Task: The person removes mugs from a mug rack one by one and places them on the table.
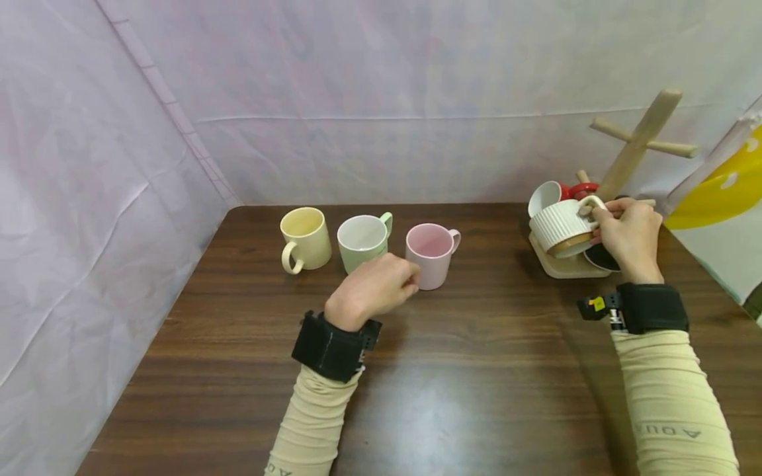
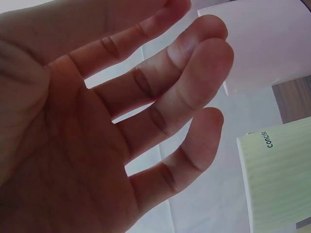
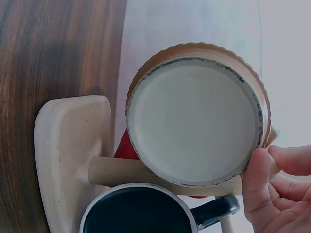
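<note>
At the wooden mug tree (image 1: 625,158) on the right, my right hand (image 1: 632,235) pinches the handle of a white ribbed cup (image 1: 559,228). The cup is tilted, and its pale round underside (image 3: 197,121) faces the right wrist camera. Behind it is a red mug (image 1: 583,189) with a white inside. A dark mug (image 3: 138,211) sits just below the cup by a peg. My left hand (image 1: 375,287), fingers loosely bent and holding nothing, hovers in front of a pink mug (image 1: 431,264) and a light green mug (image 1: 360,250).
A pale yellow mug (image 1: 312,244) stands left of the green one, its handle toward the front. The brown wooden table (image 1: 464,370) ends at a white cloth wall (image 1: 381,158) behind. Something yellow (image 1: 723,185) hangs at the right edge.
</note>
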The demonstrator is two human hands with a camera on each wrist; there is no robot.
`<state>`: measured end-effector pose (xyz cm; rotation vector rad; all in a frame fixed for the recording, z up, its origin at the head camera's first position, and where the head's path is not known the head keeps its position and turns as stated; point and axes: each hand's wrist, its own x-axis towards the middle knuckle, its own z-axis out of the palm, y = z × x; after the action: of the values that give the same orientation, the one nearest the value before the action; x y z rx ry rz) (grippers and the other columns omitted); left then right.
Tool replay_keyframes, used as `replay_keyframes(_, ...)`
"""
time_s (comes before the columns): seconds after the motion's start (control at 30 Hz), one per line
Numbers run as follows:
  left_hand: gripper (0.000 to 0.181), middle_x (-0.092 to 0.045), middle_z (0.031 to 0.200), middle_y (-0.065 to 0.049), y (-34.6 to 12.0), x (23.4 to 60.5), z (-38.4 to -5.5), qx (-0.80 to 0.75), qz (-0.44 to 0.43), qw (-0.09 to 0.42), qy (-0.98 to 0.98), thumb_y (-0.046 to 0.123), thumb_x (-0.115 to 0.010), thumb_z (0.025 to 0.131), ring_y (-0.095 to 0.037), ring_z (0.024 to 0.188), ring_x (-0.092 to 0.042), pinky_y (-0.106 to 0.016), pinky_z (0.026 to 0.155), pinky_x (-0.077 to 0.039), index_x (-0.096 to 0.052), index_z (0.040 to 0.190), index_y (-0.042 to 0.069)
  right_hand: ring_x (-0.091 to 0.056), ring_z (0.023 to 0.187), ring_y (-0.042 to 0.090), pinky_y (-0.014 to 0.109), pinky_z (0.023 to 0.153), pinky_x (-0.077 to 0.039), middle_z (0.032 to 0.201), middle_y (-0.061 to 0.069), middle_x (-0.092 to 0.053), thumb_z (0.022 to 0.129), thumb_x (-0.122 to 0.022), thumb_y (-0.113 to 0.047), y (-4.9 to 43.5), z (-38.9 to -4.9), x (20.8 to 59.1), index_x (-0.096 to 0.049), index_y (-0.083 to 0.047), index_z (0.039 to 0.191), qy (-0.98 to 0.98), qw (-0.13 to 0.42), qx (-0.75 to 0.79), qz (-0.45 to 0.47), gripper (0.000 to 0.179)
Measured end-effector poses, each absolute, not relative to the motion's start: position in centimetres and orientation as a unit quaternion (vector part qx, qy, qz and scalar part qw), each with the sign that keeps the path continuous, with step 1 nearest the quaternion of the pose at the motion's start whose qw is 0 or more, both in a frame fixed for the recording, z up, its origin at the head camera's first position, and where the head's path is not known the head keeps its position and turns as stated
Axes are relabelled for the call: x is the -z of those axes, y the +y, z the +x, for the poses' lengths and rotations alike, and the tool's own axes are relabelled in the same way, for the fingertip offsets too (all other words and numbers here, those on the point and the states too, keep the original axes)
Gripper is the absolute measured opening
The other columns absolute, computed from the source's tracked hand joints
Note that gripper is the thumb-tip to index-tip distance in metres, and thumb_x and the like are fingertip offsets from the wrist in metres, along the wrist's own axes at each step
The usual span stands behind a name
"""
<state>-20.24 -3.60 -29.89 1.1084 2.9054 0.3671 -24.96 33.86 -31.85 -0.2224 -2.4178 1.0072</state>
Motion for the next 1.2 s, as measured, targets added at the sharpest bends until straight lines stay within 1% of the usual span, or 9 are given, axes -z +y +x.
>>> replay_keyframes(0.2, 0.012, -0.052, 0.064, 0.005, -3.7, 29.8, -20.3, -0.121, 0.352, 0.007, 0.928, 0.016, -0.057, 0.086, -0.009, 0.060, -0.048, -0.025, 0.054, -0.041, -0.057, 0.074, 0.017, -0.050, 0.038, 0.002, 0.013, 0.035, -0.041, 0.054, -0.014, -0.049, 0.087, -0.052, -0.012, 33.5, -25.0, 31.8, -0.058, 0.013, 0.097, -0.888, 0.263, -0.370, -0.076, 0.028)
replay_keyframes(0.43, 0.011, -0.054, 0.066, 0.005, -3.7, 29.7, -20.3, -0.119, 0.352, 0.003, 0.928, 0.015, -0.057, 0.086, -0.009, 0.060, -0.048, -0.025, 0.055, -0.042, -0.059, 0.075, 0.017, -0.050, 0.039, 0.000, 0.013, 0.035, -0.041, 0.051, -0.026, -0.042, 0.088, -0.053, -0.014, 33.2, -24.8, 31.9, -0.057, 0.014, 0.099, -0.880, 0.266, -0.388, -0.067, 0.030)
replay_keyframes(0.53, 0.010, -0.054, 0.067, 0.005, -3.7, 29.7, -20.2, -0.115, 0.353, 0.001, 0.928, 0.016, -0.058, 0.086, -0.009, 0.061, -0.049, -0.025, 0.055, -0.042, -0.059, 0.076, 0.017, -0.050, 0.039, 0.001, 0.014, 0.035, -0.042, 0.050, -0.028, -0.042, 0.087, -0.054, -0.013, 32.9, -24.7, 31.9, -0.057, 0.014, 0.098, -0.875, 0.270, -0.398, -0.060, 0.030)
replay_keyframes(0.7, 0.011, -0.054, 0.066, 0.004, -3.7, 29.8, -20.2, -0.117, 0.354, 0.001, 0.928, 0.016, -0.058, 0.086, -0.009, 0.060, -0.048, -0.025, 0.055, -0.042, -0.058, 0.075, 0.017, -0.051, 0.039, 0.003, 0.016, 0.034, -0.042, 0.049, -0.028, -0.044, 0.086, -0.055, -0.013, 32.5, -24.6, 32.0, -0.056, 0.013, 0.095, -0.864, 0.278, -0.416, -0.053, 0.028)
replay_keyframes(0.97, 0.012, -0.052, 0.065, 0.004, -3.5, 29.7, -20.1, -0.118, 0.355, 0.005, 0.927, 0.016, -0.058, 0.086, -0.009, 0.059, -0.048, -0.025, 0.054, -0.041, -0.058, 0.074, 0.017, -0.051, 0.039, 0.001, 0.014, 0.034, -0.041, 0.050, -0.029, -0.045, 0.086, -0.055, -0.013, 32.2, -24.2, 32.2, -0.058, 0.011, 0.094, -0.860, 0.294, -0.415, -0.043, 0.026)
replay_keyframes(1.2, 0.010, -0.054, 0.066, 0.004, -3.5, 29.7, -20.0, -0.115, 0.353, 0.004, 0.929, 0.016, -0.058, 0.086, -0.009, 0.060, -0.048, -0.025, 0.055, -0.042, -0.059, 0.076, 0.017, -0.051, 0.040, 0.000, 0.012, 0.035, -0.041, 0.052, -0.030, -0.045, 0.086, -0.055, -0.010, 32.0, -23.6, 32.4, -0.057, 0.012, 0.094, -0.863, 0.298, -0.407, -0.023, 0.023)
